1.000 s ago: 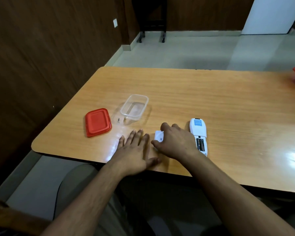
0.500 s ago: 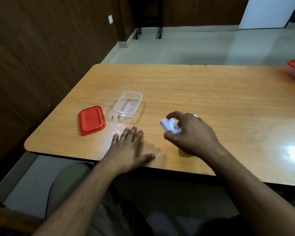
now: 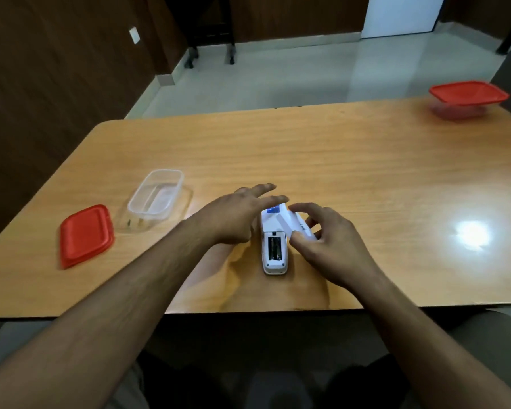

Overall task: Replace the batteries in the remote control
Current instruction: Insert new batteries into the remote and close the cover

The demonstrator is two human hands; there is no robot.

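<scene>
Head view: remote control (image 3: 273,246) lies face down on the wooden table (image 3: 337,160), near the front edge, long axis running away from the person. Its battery compartment (image 3: 275,247) is uncovered and dark cells seem to sit inside (count unclear, too small to tell). Right hand (image 3: 325,240) pinches the white battery cover (image 3: 292,225) between thumb and curled fingers, cover tilted and just right of the remote's upper half, probably lined up to slide back over the bay. Left hand (image 3: 236,215) has fingers straight and spread, holding nothing, reaching over the remote's left side and top end; whether it touches the body I cannot tell. Likely it is there to steady the remote so the cover can be pushed home without the remote skating on the glossy top.

Clear plastic container (image 3: 155,199) sits uncapped to the left, its red lid (image 3: 86,236) flat beside it, both within easy reach, plausibly the battery stash. Second container with a red lid (image 3: 466,98) sits far right, well apart.

Judgement: late in the task, closing step. Cover needs to meet the rails square or it will jam.
</scene>
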